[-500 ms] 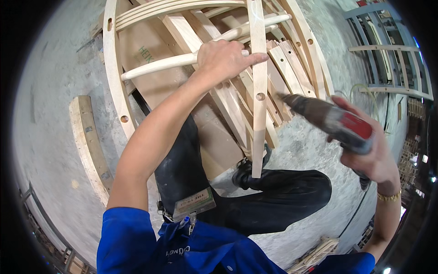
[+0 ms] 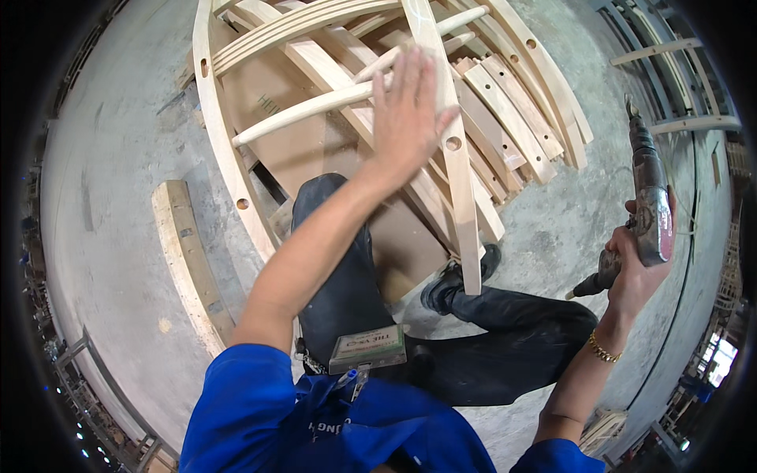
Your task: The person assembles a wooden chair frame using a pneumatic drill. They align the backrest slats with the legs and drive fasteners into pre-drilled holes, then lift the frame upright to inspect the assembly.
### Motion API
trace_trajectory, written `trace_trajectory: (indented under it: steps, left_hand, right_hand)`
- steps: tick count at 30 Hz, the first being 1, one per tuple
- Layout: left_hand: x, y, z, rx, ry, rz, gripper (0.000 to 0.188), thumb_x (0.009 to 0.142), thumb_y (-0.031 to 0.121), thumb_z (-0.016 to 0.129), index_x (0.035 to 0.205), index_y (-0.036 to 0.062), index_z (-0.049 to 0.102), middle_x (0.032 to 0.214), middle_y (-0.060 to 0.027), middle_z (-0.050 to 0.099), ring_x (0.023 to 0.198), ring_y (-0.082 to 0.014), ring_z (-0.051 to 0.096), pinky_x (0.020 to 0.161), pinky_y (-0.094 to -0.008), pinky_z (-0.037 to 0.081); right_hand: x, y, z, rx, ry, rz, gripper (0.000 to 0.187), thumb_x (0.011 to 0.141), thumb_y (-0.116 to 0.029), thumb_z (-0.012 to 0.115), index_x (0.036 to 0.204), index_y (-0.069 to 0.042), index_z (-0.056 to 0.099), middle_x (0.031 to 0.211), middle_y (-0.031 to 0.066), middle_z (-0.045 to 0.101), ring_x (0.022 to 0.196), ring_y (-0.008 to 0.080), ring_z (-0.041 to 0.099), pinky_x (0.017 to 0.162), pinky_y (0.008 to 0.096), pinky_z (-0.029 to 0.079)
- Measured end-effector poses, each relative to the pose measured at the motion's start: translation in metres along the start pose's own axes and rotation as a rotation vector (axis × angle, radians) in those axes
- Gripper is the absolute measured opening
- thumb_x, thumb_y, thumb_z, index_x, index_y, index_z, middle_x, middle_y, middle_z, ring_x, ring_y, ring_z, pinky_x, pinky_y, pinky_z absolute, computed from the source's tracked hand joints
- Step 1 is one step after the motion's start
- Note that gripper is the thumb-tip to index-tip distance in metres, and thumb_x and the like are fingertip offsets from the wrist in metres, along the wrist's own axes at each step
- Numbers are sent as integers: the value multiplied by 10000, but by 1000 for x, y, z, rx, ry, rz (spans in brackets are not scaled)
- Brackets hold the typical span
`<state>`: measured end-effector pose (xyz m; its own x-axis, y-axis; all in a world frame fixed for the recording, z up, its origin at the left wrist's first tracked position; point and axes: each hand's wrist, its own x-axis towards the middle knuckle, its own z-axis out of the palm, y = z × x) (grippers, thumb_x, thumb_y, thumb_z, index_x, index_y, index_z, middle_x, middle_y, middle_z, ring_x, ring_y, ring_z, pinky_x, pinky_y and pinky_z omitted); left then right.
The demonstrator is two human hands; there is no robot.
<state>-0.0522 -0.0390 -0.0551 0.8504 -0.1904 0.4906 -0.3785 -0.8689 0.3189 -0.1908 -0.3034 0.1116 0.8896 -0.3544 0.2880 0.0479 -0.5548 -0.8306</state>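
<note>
My left hand [image 2: 408, 114] is spread with its fingers stretched forward, slightly blurred, beside a pale wooden leg with a round hole [image 2: 467, 213]. Whether the palm rests on the wood or hovers over it I cannot tell. Part of a rounded wooden crossbar [image 2: 307, 110] disappears beneath the fingers. That crossbar joins the leg to a second curved leg [image 2: 223, 150] on the left, with a slatted arched rail [image 2: 303, 31] farther up. Off to the right, my right hand [image 2: 631, 276] grips a power drill [image 2: 648, 185] by its handle, its bit pointing away from me, apart from the wood.
Several short drilled wooden slats [image 2: 505, 110] lie stacked under the frame, beside brown cardboard [image 2: 378, 244]. A worn wooden beam [image 2: 189, 260] lies on the concrete floor at left. Metal racking with wooden bars [image 2: 670, 87] stands at the far right. My bent leg is near the frame.
My left hand has let go of the crossbar and opened out flat. My right hand has drawn the drill away from the wooden leg, rightward, and its bit has swung to point forward.
</note>
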Motion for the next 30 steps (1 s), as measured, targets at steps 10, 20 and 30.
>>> trace_trajectory:
  steps: [10,20,30]
  left_hand:
    - [-131,22,-93,-964,-981,166,395,884,247,630,1221,39,617,1306,-152,593,1250,-312,536,1096,-419,384]
    - [-276,-141,-152,-959,-32,-1316,446,854,235,701,1190,-24,563,875,-57,605,772,-150,608,721,-299,513]
    - [-186,-52,-227,-985,-56,-1309,258,803,140,732,946,22,554,665,-61,557,500,-165,552,450,-300,482]
  right_hand:
    - [21,10,-13,221,88,97,655,784,43,584,1415,32,410,1057,161,599,617,133,531,555,295,486]
    - [31,22,-5,409,86,214,543,787,34,596,1316,49,476,1052,146,613,624,137,538,544,292,484]
    - [30,32,-30,393,194,185,500,791,40,601,1279,53,491,1038,135,621,617,135,548,534,285,484]
